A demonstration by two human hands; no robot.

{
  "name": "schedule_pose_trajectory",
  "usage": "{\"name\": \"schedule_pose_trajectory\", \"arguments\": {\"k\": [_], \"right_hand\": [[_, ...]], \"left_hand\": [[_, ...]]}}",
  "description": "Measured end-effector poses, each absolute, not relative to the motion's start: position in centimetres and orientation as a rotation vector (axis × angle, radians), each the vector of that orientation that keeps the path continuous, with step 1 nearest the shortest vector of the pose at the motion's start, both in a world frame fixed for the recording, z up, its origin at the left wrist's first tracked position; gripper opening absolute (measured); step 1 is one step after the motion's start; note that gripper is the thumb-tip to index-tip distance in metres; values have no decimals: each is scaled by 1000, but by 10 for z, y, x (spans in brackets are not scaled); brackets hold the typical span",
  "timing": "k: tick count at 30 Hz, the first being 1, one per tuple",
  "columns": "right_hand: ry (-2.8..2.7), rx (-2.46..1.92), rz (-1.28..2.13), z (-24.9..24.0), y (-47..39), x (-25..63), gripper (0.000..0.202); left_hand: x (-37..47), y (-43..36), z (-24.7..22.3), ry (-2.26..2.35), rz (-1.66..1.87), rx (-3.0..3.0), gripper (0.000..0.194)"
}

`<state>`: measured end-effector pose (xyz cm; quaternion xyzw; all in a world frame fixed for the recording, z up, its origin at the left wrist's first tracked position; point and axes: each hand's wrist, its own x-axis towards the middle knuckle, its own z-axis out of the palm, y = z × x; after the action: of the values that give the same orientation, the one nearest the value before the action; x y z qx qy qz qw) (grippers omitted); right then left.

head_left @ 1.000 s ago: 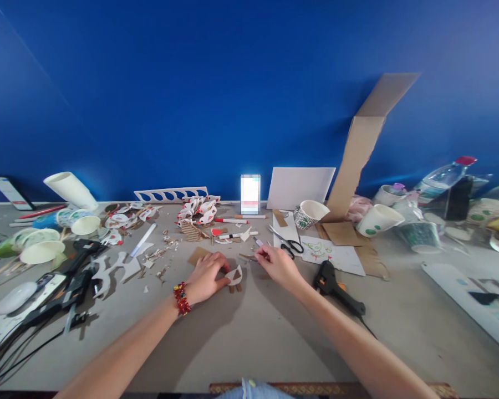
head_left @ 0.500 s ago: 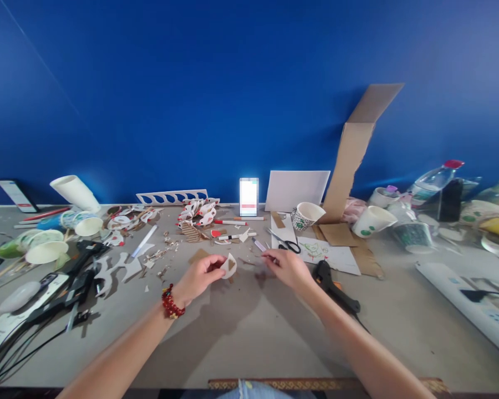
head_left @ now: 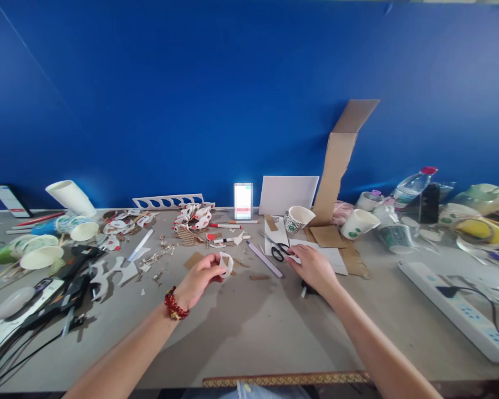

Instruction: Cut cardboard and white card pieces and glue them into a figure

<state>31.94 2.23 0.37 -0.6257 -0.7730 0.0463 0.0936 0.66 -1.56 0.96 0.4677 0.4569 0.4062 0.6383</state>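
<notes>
My left hand (head_left: pixel 200 278) is closed, pinching a small curved white piece (head_left: pixel 228 264) with a bit of brown cardboard on its face. My right hand (head_left: pixel 316 270) reaches across the table, thumb and fingertips at the black handle loops of the scissors (head_left: pixel 278 252). The scissors lie flat with blades pointing away to the left. Below the right palm a black glue gun (head_left: pixel 308 288) is mostly hidden. Between the hands lie a pale lavender stick-like tool (head_left: pixel 265 260) and a thin brown cardboard strip (head_left: pixel 259 277).
Behind stand a lit phone (head_left: pixel 243 200), a white board (head_left: pixel 289 195), a patterned paper cup (head_left: pixel 298 219) and a tall cardboard strip (head_left: pixel 336 166). Painted white cutouts (head_left: pixel 194 216) and scraps lie left. A power strip (head_left: pixel 457 310) lies right, another with cables (head_left: pixel 20 316) left.
My right hand has moved right, from beside the lavender tool to the scissors, now covering much of the glue gun. My left hand keeps the white piece, turned slightly. The view has shifted.
</notes>
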Motion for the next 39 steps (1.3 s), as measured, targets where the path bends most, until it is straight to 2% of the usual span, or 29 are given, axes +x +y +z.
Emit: {"name": "schedule_pose_trajectory", "arguments": {"k": [8, 15, 19, 22, 26, 31, 35, 39], "right_hand": [[-2314, -2040, 151, -7, 66, 310, 22], [-2249, -2095, 293, -8, 83, 316, 18], [-2158, -2068, 416, -9, 84, 325, 16], [-2100, -1996, 556, -10, 84, 335, 20], [-2016, -1861, 818, -13, 78, 348, 34], [-1603, -1458, 1261, -12, 59, 335, 44], [-1572, -1348, 1407, 0, 40, 310, 45], [-1674, -1140, 1743, 12, 23, 298, 50]], "left_hand": [[-2, -8, 22, 953, 991, 1114, 32], [-9, -2, 35, 843, 1045, 914, 24], [-6, -2, 37, 723, 1065, 794, 13], [-3, -1, 39, 681, 1057, 743, 12], [2, 4, 40, 692, 1071, 646, 20], [7, 11, 38, 721, 1076, 632, 19], [8, 14, 42, 828, 1060, 812, 27], [3, 18, 50, 898, 958, 1037, 30]]}}
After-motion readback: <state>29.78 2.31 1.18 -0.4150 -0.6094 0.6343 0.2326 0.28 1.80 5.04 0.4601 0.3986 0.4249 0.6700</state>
